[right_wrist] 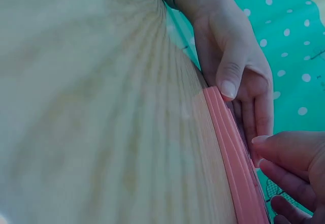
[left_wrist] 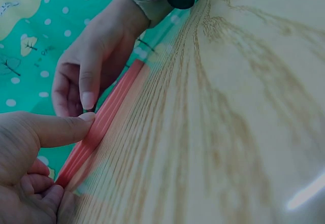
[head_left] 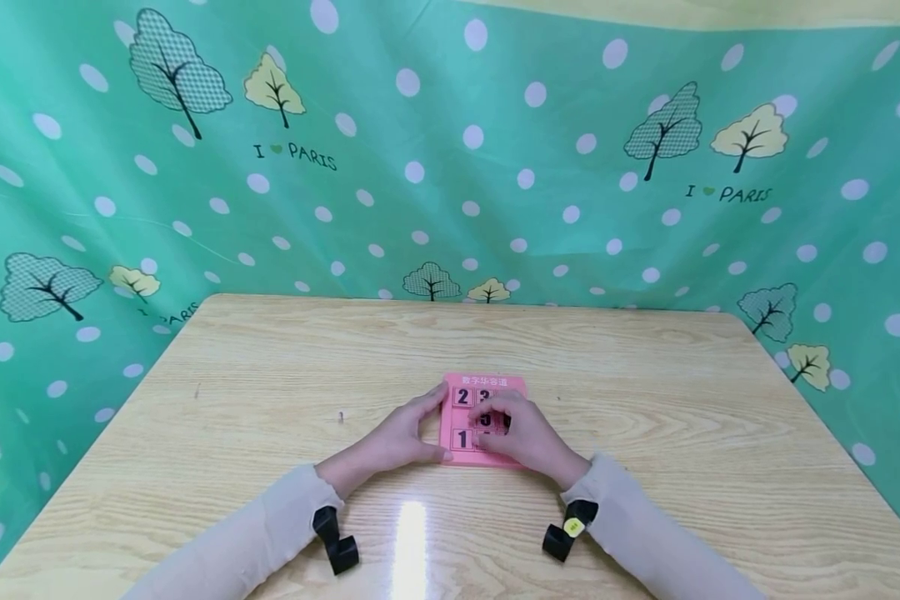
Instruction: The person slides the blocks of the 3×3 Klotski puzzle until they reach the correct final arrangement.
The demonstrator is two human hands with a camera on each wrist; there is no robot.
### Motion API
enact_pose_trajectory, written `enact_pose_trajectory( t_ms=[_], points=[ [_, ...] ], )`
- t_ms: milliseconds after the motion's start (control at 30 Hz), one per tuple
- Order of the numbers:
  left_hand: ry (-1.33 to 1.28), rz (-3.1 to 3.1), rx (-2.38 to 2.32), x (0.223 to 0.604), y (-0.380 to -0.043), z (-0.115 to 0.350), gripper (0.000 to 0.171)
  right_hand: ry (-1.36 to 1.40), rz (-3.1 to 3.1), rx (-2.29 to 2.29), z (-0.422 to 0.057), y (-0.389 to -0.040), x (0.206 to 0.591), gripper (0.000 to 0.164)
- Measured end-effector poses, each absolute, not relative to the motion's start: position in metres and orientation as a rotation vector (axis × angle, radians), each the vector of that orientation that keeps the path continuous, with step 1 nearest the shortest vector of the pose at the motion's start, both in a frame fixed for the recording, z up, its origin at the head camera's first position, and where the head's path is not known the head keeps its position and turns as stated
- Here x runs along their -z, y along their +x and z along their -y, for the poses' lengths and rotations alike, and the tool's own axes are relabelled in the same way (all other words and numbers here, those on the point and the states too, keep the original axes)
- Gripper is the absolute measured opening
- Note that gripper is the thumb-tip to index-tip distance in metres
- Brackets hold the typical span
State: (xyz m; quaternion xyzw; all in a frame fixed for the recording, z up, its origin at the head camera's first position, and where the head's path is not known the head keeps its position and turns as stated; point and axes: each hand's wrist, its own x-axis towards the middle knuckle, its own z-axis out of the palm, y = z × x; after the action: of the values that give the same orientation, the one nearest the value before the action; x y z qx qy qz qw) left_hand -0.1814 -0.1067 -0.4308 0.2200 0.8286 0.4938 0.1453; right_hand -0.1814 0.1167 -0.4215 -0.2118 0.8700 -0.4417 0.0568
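A pink number slide puzzle [head_left: 457,418] lies flat on the wooden table. Tiles 2 [head_left: 462,397], 3 [head_left: 483,395], 5 [head_left: 486,421] and 1 [head_left: 461,439] show, with a bare pink slot between 2 and 1. My left hand [head_left: 401,433] grips the puzzle's left side, thumb by the near corner and fingers by the far one. Over the tiles, my right hand [head_left: 523,429] curls its index finger and thumb around the 5 and the tile below it, hiding the right-hand tiles. Seen edge-on, the pink frame [left_wrist: 114,99] is a thin slab in the left wrist view.
The wooden table [head_left: 285,358] spreads around the puzzle, with a bright light reflection near its front. A green dotted curtain [head_left: 435,133] with printed trees hangs behind and beside it. Black wrist cameras [head_left: 337,542] sit on both sleeves.
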Motion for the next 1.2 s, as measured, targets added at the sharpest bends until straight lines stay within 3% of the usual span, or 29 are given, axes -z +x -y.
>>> enact_pose_trajectory(
  t_ms=[1033,1200],
  points=[
    [0.638,-2.380,-1.414,0.434,-0.185,0.108,0.097,-0.714,-2.685,1.251,-0.111,-0.187,0.429,0.024],
    [0.634,-2.350,-1.467,0.411,-0.173,0.104,0.092,-0.725,-2.665,1.294,-0.111,-0.193,0.429,0.024]
  ],
)
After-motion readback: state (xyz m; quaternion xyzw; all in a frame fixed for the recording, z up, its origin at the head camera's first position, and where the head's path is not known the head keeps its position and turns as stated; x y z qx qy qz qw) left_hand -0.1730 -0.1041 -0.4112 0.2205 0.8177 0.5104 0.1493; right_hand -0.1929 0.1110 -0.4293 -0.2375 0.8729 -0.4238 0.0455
